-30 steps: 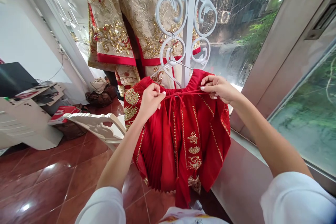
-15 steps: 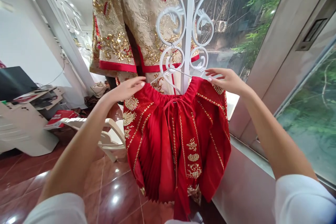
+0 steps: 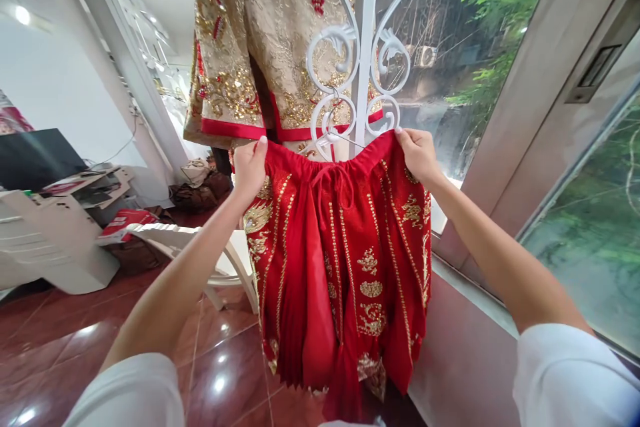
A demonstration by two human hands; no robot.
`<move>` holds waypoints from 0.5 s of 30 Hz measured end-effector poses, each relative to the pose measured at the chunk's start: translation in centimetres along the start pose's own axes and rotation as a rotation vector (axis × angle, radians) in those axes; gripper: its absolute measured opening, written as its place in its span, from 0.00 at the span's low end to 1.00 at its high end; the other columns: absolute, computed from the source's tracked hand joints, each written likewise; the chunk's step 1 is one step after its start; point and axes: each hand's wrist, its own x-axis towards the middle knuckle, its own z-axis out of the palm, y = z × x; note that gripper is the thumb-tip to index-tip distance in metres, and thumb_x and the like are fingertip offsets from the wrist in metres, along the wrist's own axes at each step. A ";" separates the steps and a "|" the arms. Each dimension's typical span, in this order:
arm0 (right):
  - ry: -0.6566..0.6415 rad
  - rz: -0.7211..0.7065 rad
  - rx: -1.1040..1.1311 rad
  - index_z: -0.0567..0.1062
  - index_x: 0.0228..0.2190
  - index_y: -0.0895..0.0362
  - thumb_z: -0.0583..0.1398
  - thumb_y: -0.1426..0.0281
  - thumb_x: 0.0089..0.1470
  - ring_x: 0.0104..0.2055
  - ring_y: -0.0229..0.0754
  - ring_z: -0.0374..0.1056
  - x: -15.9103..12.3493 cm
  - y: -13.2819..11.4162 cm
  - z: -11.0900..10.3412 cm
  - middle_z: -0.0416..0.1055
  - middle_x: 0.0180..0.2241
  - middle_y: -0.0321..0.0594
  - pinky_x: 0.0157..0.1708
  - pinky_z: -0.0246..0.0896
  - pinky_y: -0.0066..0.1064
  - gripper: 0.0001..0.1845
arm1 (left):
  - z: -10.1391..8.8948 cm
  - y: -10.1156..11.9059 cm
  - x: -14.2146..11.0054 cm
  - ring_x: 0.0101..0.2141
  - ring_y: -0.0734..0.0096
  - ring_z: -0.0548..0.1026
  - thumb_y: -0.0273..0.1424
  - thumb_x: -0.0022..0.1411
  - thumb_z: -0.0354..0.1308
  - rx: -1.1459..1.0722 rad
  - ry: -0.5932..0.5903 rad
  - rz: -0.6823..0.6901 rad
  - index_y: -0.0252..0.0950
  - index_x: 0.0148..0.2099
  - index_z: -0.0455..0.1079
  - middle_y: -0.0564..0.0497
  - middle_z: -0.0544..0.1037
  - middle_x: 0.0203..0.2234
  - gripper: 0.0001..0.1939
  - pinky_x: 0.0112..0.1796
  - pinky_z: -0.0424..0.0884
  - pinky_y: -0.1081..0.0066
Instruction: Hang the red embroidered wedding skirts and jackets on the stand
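Observation:
A red skirt (image 3: 320, 247) with gold beading, pleats and a tied drawstring hangs in front of me. Its gathered waistband is pulled wide between my two hands. At the left end, my left hand (image 3: 250, 168) is closed on the waistband, thumb up. My right hand (image 3: 417, 153) grips the opposite end the same way. A thin wire hanger (image 3: 345, 138) shows behind the waistband, hooked on the white scrolled metal stand (image 3: 367, 47). Behind it hangs a gold and cream embroidered garment (image 3: 300, 67) with red trim.
To the left stands a white plastic chair (image 3: 233, 267) on red floor tiles. Farther left are a white desk (image 3: 65, 240), a dark monitor (image 3: 43, 157), a red box (image 3: 127, 221) and dark bags (image 3: 205, 192). A window (image 3: 450, 33) and its frame border the right side.
Both hands went from loosely extended fingers to gripping the waistband. The waistband is now stretched straighter and wider, and the skirt's panels hang flatter. The view has shifted slightly.

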 end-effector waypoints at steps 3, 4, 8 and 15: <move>0.103 -0.144 -0.072 0.72 0.23 0.56 0.49 0.59 0.58 0.29 0.40 0.65 -1.4 0.3 0.1 0.67 0.22 0.37 0.30 0.60 0.30 0.20 | 0.3 0.7 -1.7 0.33 0.73 0.73 0.38 0.65 0.46 0.170 0.145 0.167 0.33 0.31 0.71 0.53 0.75 0.25 0.18 0.33 0.66 0.75; 0.043 -0.188 -0.083 0.74 0.27 0.55 0.50 0.60 0.58 0.33 0.42 0.68 -2.0 0.4 0.0 0.71 0.26 0.38 0.34 0.62 0.32 0.18 | 0.1 0.7 -2.4 0.36 0.71 0.74 0.39 0.64 0.46 0.235 0.125 0.211 0.33 0.35 0.73 0.52 0.77 0.29 0.18 0.37 0.68 0.73; -0.303 -0.307 -0.122 0.74 0.45 0.52 0.57 0.64 0.53 0.49 0.46 0.67 -3.3 1.5 -1.4 0.73 0.46 0.40 0.51 0.59 0.40 0.18 | -2.1 0.1 -3.6 0.46 0.63 0.74 0.42 0.63 0.47 0.413 -0.174 0.224 0.35 0.46 0.73 0.46 0.77 0.44 0.20 0.50 0.65 0.65; -0.391 -0.056 -0.130 0.78 0.41 0.56 0.58 0.60 0.52 0.36 0.45 0.71 -2.4 4.1 -4.2 0.77 0.37 0.39 0.37 0.64 0.34 0.18 | -3.8 -1.1 -1.6 0.43 0.59 0.74 0.44 0.57 0.55 0.428 -0.337 0.137 0.39 0.47 0.74 0.49 0.78 0.43 0.20 0.49 0.67 0.63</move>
